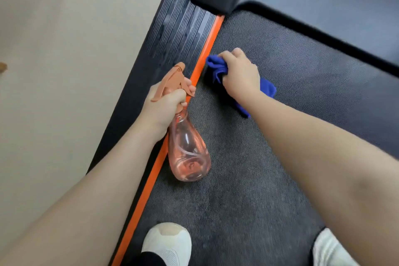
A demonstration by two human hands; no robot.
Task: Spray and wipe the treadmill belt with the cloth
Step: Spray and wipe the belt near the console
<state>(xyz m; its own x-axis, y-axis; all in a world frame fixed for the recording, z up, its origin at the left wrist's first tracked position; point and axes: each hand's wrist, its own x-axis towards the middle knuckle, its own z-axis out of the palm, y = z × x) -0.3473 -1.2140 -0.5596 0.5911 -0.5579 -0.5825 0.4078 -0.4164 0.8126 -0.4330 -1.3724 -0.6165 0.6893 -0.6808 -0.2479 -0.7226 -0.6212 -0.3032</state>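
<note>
I see the treadmill belt (pixel 248 168) filling the centre, the blue cloth (pixel 216 67) bunched on it at its 10 o'clock edge beside the orange strip (pixel 151 177). My right hand (pixel 239 73) grips the cloth. My left hand (pixel 166 103) clasps the pink spray bottle (pixel 187 153) by the neck, at 8 o'clock of the cloth. White shoes (pixel 167 244) stand at 6 o'clock.

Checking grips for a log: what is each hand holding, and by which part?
Left hand grips the spray bottle by its neck; right hand holds the bunched blue cloth.
</note>
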